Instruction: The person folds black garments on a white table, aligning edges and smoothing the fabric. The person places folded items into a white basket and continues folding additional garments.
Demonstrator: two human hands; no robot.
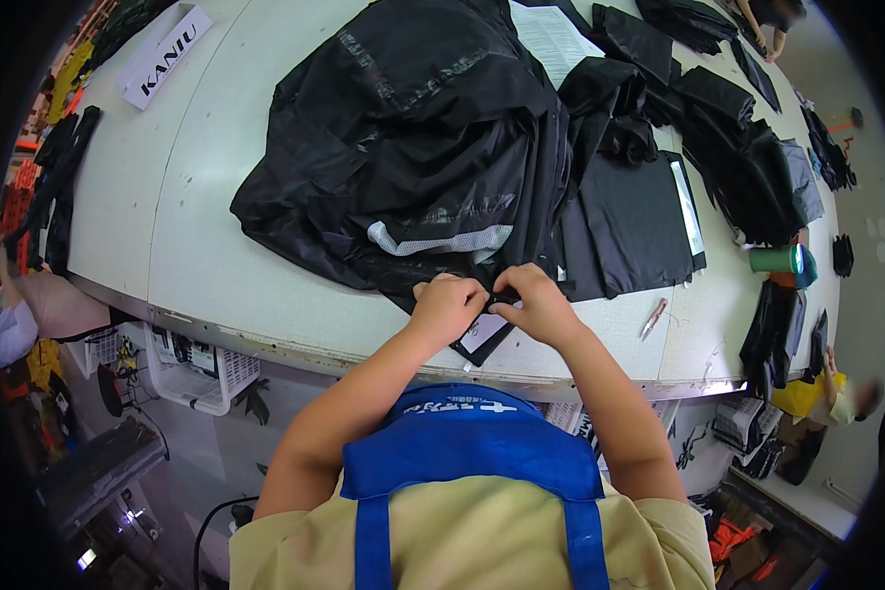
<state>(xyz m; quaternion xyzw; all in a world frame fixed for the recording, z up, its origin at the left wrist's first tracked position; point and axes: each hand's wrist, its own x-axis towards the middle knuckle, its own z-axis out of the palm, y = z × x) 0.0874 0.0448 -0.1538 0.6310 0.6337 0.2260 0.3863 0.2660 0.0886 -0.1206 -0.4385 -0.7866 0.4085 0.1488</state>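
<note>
Black garment (393, 128), one, its near edge apparently pinched between the fingers of two hands (447, 310) (543, 310).

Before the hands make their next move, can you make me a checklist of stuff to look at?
1. Left hand at the near edge of the black garment: ok.
2. Right hand close beside it, fingertips at the same spot: ok.
3. Firm pinch by both hands: cannot tell; the fingers hide what is between them.
4. White patch below the fingertips fully uncovered: not ok; the hands cover part of it.
5. Garment spread flat: not ok; it lies bunched and wrinkled.
6. Slim red-and-white tool apart from the hands: ok; it lies on the table to their right.
</note>
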